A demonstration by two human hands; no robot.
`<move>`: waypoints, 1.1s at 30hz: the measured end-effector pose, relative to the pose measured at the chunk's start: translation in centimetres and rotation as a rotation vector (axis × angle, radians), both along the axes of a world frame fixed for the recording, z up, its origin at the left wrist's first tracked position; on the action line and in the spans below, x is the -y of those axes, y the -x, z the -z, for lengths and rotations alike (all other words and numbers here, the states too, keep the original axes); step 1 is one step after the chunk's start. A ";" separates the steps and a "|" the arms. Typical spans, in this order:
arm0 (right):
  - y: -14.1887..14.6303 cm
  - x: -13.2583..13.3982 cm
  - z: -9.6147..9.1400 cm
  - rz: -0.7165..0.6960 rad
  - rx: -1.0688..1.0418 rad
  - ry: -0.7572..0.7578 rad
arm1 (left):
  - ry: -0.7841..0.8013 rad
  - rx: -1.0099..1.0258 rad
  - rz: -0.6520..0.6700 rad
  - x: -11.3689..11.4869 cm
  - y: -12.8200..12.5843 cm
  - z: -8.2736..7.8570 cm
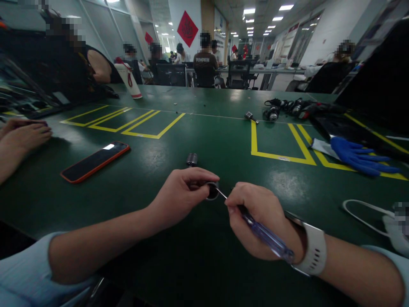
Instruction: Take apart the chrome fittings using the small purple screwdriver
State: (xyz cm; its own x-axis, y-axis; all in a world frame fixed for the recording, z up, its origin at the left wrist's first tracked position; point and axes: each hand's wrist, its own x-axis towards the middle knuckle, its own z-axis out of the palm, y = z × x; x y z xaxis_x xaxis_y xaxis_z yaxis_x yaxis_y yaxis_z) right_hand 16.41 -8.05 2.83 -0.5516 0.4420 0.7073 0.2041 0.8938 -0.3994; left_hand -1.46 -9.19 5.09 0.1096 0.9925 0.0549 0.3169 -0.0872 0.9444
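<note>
Between the thumb and fingers of my left hand is a small round metal part with a dark hollow facing me; my hand hides much of it. My right hand is closed round a screwdriver with a clear purplish handle. Its thin shaft points left and the tip reaches the opening of the round part; whether it touches inside I cannot tell. Just beyond my left hand, a short silver metal cylinder stands on the green table. A tiny brass-coloured bit shows behind my right knuckles.
An orange-cased phone lies to the left, near another person's hands. To the right are a blue glove, a white cable and a cluster of dark metal parts. A small metal piece and a paper cup stand farther back.
</note>
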 end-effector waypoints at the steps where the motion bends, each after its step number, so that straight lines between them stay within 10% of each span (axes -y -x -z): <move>1: 0.0 0.0 0.0 -0.004 -0.001 0.000 | 0.003 -0.001 0.002 0.0 0.0 -0.1; 17: -0.4 0.5 -0.6 -0.088 -0.131 0.050 | -0.024 -0.021 -0.103 -0.6 1.4 -1.6; 25: 0.3 -1.0 1.6 -0.039 -0.061 0.354 | -0.201 -0.075 -0.512 -6.2 8.8 -1.8; 33: 0.7 -2.2 2.1 0.041 -0.106 0.736 | -0.095 -0.408 -0.536 -9.3 15.5 1.7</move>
